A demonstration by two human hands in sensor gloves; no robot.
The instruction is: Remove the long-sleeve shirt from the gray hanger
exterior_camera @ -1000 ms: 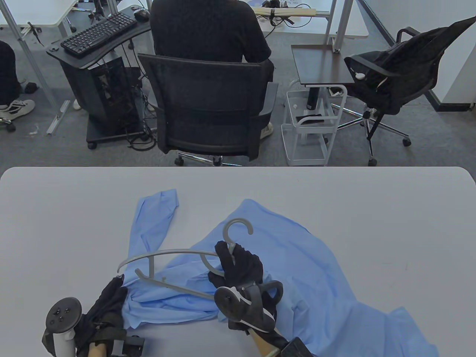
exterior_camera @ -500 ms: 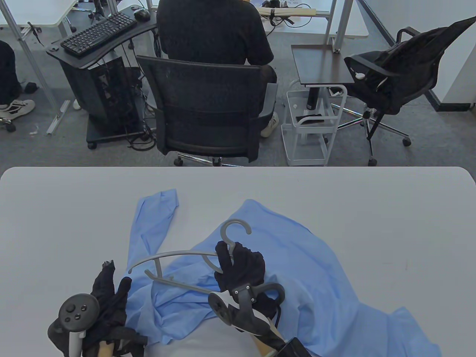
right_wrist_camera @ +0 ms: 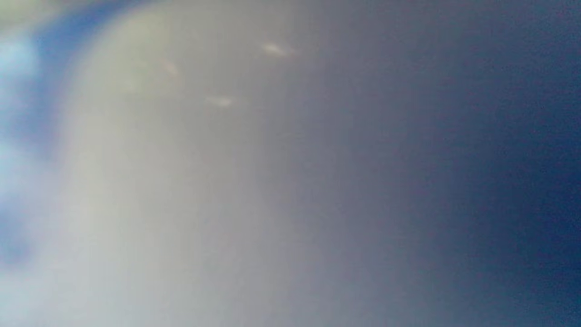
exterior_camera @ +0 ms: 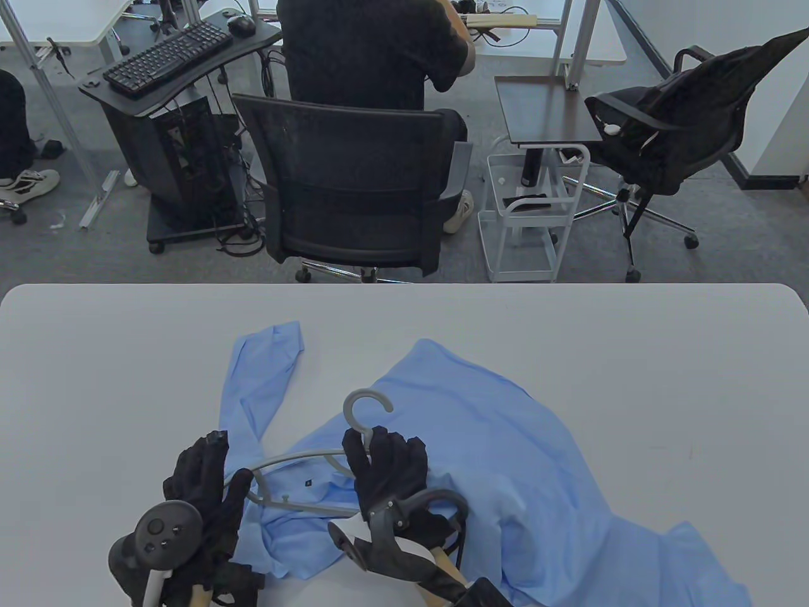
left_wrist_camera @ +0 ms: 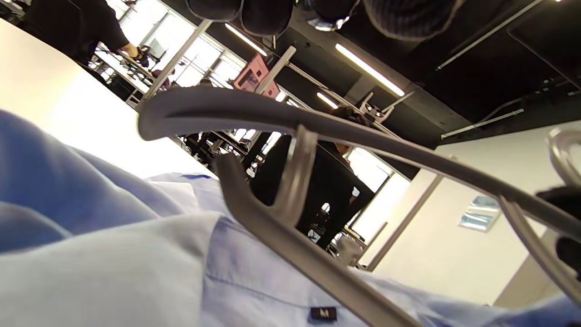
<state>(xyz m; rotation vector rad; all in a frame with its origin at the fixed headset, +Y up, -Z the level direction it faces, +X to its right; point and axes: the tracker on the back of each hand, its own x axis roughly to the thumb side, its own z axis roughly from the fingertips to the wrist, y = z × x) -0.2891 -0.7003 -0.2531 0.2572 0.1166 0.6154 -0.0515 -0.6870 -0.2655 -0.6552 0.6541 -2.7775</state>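
A light blue long-sleeve shirt (exterior_camera: pixel 493 430) lies spread on the white table (exterior_camera: pixel 632 354). The gray hanger (exterior_camera: pixel 297 455) lies on top of it, hook pointing away from me. My right hand (exterior_camera: pixel 382 465) grips the hanger at the neck below the hook. My left hand (exterior_camera: pixel 212 487) is open, fingers spread, at the hanger's left end over the shirt's edge. In the left wrist view the hanger's arm (left_wrist_camera: pixel 272 118) and lower bar (left_wrist_camera: pixel 290 245) stand above the shirt's collar (left_wrist_camera: pixel 136 254). A size label (left_wrist_camera: pixel 323 313) shows there. The right wrist view is a blur.
One sleeve (exterior_camera: pixel 259 373) stretches toward the far left of the table. Past the table's far edge stand an occupied office chair (exterior_camera: pixel 354 183), a white cart (exterior_camera: pixel 531 215) and another chair (exterior_camera: pixel 676 120). Bare table shows left, right and far.
My right hand has carried the hanger left and toward me. My left hand has let go of the bunched shirt, opened, and come up to the hanger's left end.
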